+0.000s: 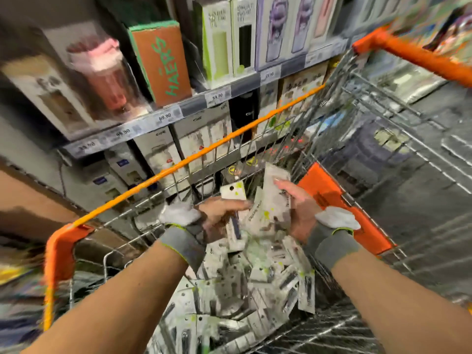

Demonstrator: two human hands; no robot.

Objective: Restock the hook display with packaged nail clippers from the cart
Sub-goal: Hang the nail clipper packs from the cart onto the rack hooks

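Both hands (258,213) grip clipper packs (270,208) above cart (178,167) pile

Shelves of boxed bottles (222,39) — orange box (161,65); price tags (217,97).

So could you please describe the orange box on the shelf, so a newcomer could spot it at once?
Start at the upper shelf left of the cart, above the price tags. Among mostly white and pale boxes stands the orange box. It alone has a green edge and green HAERS lettering running up its face.
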